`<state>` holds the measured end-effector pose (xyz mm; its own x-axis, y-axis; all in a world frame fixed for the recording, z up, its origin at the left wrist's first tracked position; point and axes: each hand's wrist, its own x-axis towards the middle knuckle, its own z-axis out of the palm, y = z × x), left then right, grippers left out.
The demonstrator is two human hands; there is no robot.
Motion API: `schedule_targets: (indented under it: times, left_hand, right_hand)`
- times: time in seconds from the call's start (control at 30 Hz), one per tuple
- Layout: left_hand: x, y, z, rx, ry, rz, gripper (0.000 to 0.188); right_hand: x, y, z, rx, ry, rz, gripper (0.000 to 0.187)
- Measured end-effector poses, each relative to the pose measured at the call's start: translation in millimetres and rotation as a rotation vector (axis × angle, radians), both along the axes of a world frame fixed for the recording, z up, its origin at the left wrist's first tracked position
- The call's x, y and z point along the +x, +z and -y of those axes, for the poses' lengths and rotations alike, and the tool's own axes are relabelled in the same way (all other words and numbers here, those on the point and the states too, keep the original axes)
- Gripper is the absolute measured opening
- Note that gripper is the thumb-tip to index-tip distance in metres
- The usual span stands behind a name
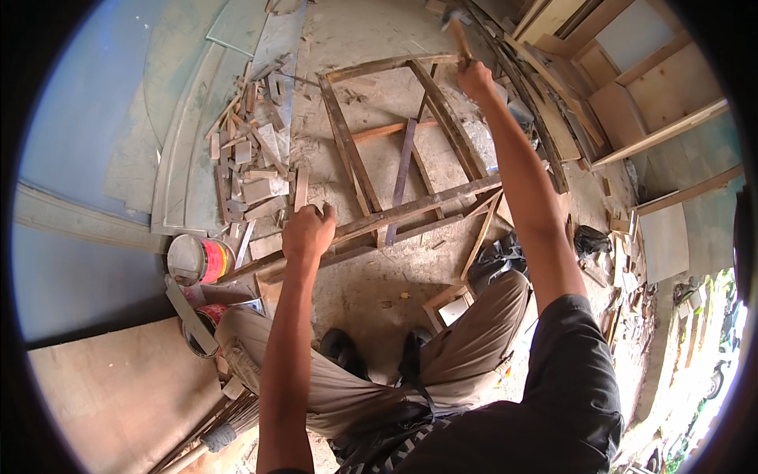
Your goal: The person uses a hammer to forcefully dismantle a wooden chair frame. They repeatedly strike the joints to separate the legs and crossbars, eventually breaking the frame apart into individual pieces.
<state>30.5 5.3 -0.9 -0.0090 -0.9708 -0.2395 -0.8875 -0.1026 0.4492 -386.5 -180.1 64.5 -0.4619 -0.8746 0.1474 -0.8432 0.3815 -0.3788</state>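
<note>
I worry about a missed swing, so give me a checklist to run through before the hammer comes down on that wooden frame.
1. Grip on the hammer: the right hand is closed around the handle, raised high. Ok.
2. Hammer head: blurred near the picture's top edge, its seating on the handle unreadable. Cannot tell.
3. Frame held steady: the left hand presses on the near rail of the wooden frame. Ok.
4. Left hand away from the strike spot: no nail or target is visible. Cannot tell.
5. Footing: both shoes are on the floor, with wood scraps piled at the left. Ok.
6. Paint can close beside the rail's left end. Not ok.
</note>
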Motion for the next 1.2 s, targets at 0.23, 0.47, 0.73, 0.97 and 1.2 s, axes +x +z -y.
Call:
schedule_targets:
  times: [0.23, 0.47, 0.73, 0.97, 1.2]
  left_hand:
    - [1.4, 8.3, -1.1, 0.015, 0.015, -0.015, 0.048]
    - [9.1, 9.3, -6.3, 0.017, 0.006, 0.006, 0.048]
    - [6.4, -0.4, -2.3, -0.039, -0.016, 0.023, 0.052]
    - [6.4, 0.4, -2.0, -0.050, -0.031, 0.001, 0.051]
    - [5.0, -6.2, 2.3, -0.038, -0.014, 0.002, 0.049]
  right_hand:
    - [31.7, 51.1, -33.0, -0.149, -0.021, 0.165, 0.061]
    - [89.1, 63.8, -169.7, -0.398, 0.161, 0.746, 0.042]
    - [64.6, 64.4, -313.8, -0.092, 0.047, 0.885, 0.038]
    - [52.0, 84.9, -362.6, -0.256, -0.126, 0.842, 0.041]
    - [41.7, 13.1, -397.2, 0.148, 0.089, 0.036, 0.036]
